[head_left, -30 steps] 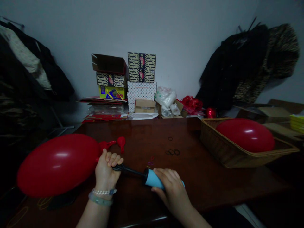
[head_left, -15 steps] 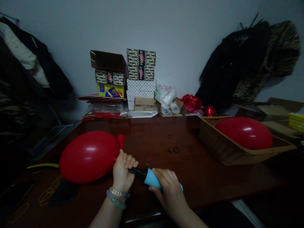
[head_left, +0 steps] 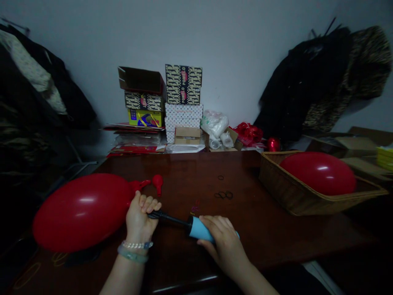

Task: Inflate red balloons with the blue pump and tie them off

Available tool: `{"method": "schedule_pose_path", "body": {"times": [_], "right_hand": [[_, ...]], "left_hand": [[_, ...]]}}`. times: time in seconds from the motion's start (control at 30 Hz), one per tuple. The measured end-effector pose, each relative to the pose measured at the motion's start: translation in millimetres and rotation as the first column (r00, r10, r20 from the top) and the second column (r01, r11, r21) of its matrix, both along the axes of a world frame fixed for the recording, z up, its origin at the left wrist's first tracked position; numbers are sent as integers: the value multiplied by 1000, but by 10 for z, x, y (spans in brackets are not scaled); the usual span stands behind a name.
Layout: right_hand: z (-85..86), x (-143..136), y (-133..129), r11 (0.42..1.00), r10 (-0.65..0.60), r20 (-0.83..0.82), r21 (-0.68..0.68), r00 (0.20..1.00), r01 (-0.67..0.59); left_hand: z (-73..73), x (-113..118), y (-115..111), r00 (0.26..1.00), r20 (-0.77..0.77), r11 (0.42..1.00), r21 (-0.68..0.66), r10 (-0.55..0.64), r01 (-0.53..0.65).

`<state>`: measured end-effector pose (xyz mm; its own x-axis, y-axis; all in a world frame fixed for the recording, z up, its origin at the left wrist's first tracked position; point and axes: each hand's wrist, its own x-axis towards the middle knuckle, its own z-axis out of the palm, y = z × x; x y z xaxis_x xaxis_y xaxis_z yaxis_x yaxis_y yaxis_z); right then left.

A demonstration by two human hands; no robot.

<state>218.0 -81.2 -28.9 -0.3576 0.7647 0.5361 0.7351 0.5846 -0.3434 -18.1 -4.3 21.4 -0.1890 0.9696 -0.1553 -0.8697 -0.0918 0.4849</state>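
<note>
- My left hand (head_left: 139,217) clenches the neck of one inflated balloon (head_left: 81,211), lying left on the table (head_left: 245,221).
- My right hand (head_left: 222,241) grips one pump (head_left: 196,228).
- Two inflated balloons in all (the second (head_left: 317,173) in the basket (head_left: 288,196)).

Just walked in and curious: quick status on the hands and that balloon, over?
Left hand shut on balloon neck at pump nozzle. Right hand shut on blue pump. Balloon inflated, lying on table. Loose rubber bands beyond, clear of hands.
</note>
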Motion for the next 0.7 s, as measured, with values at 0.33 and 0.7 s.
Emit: {"method": "schedule_pose_path", "body": {"times": [0.33,0.7], "right_hand": [[-64,-36,-89,997,-44,-34,69,998,46],[-118,-224,-124,997,-58,-54,53,997,61]], "left_hand": [[-13,283,-130,999,-10,999,-11,-49,49],[-122,434,-232,994,-26,995,-12,-104,104]]}}
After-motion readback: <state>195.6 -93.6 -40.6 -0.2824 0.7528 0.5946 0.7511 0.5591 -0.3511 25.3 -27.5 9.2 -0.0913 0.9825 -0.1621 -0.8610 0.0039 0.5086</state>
